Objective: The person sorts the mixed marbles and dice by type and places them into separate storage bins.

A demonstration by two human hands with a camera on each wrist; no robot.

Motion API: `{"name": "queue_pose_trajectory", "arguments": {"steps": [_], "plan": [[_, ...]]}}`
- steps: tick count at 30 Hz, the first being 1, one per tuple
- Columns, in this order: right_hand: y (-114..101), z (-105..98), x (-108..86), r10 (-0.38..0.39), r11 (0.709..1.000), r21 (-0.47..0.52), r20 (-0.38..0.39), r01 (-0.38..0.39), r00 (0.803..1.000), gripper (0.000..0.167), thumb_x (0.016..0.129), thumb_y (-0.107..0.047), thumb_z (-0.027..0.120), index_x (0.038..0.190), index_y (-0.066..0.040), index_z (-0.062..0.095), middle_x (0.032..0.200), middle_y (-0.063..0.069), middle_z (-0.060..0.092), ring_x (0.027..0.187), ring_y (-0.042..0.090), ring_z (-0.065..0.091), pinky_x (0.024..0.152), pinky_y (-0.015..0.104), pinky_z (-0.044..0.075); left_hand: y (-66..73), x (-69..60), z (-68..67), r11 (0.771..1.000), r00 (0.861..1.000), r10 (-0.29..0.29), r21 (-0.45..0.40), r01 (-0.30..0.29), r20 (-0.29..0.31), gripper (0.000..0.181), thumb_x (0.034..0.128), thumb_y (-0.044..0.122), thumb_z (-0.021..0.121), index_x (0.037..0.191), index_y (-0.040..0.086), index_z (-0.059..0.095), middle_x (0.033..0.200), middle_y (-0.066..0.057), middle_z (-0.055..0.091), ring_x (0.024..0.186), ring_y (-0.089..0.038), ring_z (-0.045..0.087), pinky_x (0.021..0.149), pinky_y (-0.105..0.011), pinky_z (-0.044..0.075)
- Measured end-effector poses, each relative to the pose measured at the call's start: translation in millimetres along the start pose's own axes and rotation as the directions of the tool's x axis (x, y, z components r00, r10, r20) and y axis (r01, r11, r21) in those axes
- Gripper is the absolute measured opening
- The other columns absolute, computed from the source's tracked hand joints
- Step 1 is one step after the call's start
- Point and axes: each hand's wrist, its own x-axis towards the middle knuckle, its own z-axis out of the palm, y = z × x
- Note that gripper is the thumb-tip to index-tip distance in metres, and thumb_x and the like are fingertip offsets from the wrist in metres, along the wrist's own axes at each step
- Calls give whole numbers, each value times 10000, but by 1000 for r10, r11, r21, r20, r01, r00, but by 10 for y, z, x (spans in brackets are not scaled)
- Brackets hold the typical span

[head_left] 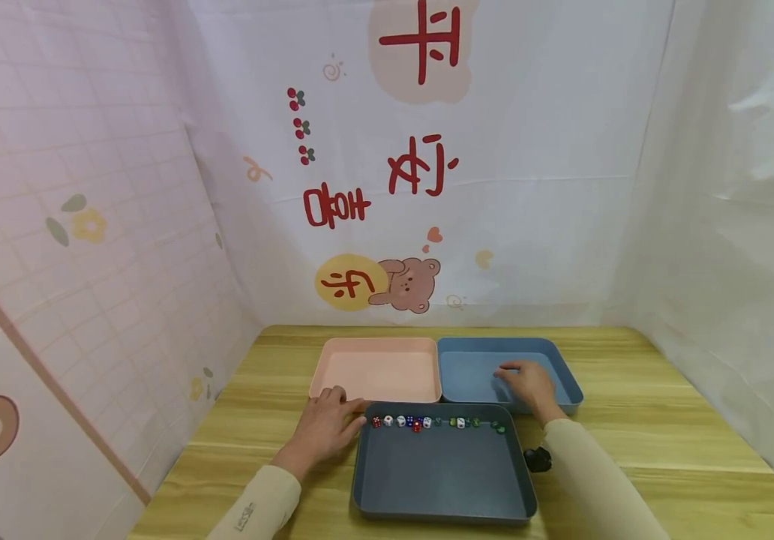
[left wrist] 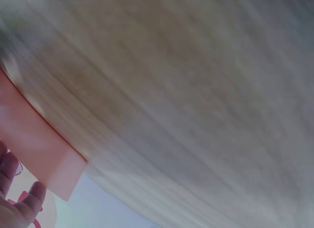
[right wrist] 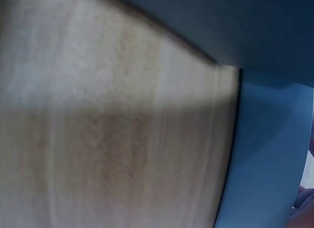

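In the head view my left hand [head_left: 325, 424] rests by the near left corner of a pink tray [head_left: 375, 341], its fingertips close to the dark grey tray's [head_left: 444, 516] far left corner. It holds nothing that I can see. My right hand [head_left: 530, 384] is over the blue tray [head_left: 495, 343], fingers bent towards the thumb. Whether anything sits between those fingertips is too small to tell; the right wrist view shows only part of the fingers [right wrist: 301, 219]. Several dice, among them a red die [head_left: 417, 427], a white die [head_left: 460, 423] and a green die [head_left: 501, 430], lie along the grey tray's far side.
All three trays stand on a wood-grain table [head_left: 637, 435], pink and blue side by side behind the grey one. A small black object [head_left: 538, 459] is by the right sleeve, just right of the grey tray. White printed sheets [head_left: 535, 225] hang behind and at both sides.
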Motion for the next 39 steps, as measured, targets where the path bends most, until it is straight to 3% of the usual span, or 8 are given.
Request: {"name": "queue_pose_trajectory", "arguments": {"steps": [3, 6, 9, 12, 21, 25, 32, 39], "plan": [[14, -3, 3, -2, 1000, -8, 5, 2, 1000, 378, 985, -308, 607, 1274, -74, 678, 1321, 253, 582, 1059, 411, 595, 731, 488, 471, 5, 5, 3, 1000, 1000, -2, -3, 2, -1, 330, 956, 421, 627, 1220, 237, 701, 924, -13, 458, 889, -214, 469, 715, -403, 423], [25, -17, 4, -3, 1000, 15, 9, 3, 1000, 379, 990, -298, 603, 1277, -59, 672, 1312, 260, 585, 886, 330, 605, 642, 403, 424, 8, 12, 10, 1000, 1000, -3, -7, 3, -4, 322, 957, 418, 626, 1216, 242, 702, 927, -19, 462, 890, -221, 476, 718, -414, 430], [32, -42, 2, -17, 998, 53, 12, 17, 1000, 377, 991, -278, 604, 1274, -37, 668, 1276, 260, 605, 687, 237, 505, 583, 352, 350, 9, 12, 15, 1000, 1000, -1, -13, 1, -6, 318, 959, 416, 624, 1217, 247, 700, 920, -19, 456, 877, -219, 468, 707, -414, 422], [32, -67, -7, -27, 997, 78, 16, 26, 999, 380, 990, -272, 606, 1270, -24, 667, 1268, 260, 610, 649, 212, 453, 585, 346, 334, 10, 12, 16, 1000, 1000, -1, -14, 0, -10, 316, 960, 417, 622, 1217, 249, 700, 916, -19, 452, 868, -217, 462, 699, -409, 413], [56, -78, -29, -66, 996, 66, 26, 64, 997, 364, 986, -270, 621, 1240, -17, 684, 1265, 253, 617, 972, 327, 633, 717, 426, 489, 17, 2, 3, 1000, 1000, -15, -4, 15, 6, 328, 957, 420, 623, 1216, 232, 695, 928, -20, 461, 891, -223, 473, 726, -425, 433], [43, -86, -27, -83, 995, 62, 33, 81, 996, 345, 977, -256, 636, 1221, -20, 697, 1241, 243, 635, 990, 359, 627, 711, 435, 484, 12, 2, 12, 1000, 1000, -9, -7, 9, 2, 330, 964, 425, 613, 1225, 240, 691, 925, -18, 452, 882, -223, 467, 722, -422, 427], [5, -87, -27, -185, 983, 25, 21, 184, 983, 303, 969, -229, 647, 1176, -21, 722, 1314, 264, 581, 1233, 468, 503, 968, 587, 427, 7, -5, 10, 1000, 1000, -14, -10, 14, -9, 325, 961, 410, 625, 1223, 231, 699, 942, -26, 465, 896, -231, 472, 737, -433, 430], [-38, -107, -84, -254, 967, 31, 15, 253, 967, 295, 958, -223, 664, 1140, -1, 732, 1306, 309, 564, 1258, 493, 469, 1002, 610, 393, 22, -15, 7, 1000, 1000, -12, -1, 12, 6, 358, 970, 411, 610, 1259, 213, 685, 982, -46, 482, 943, -249, 486, 791, -464, 451]]}}
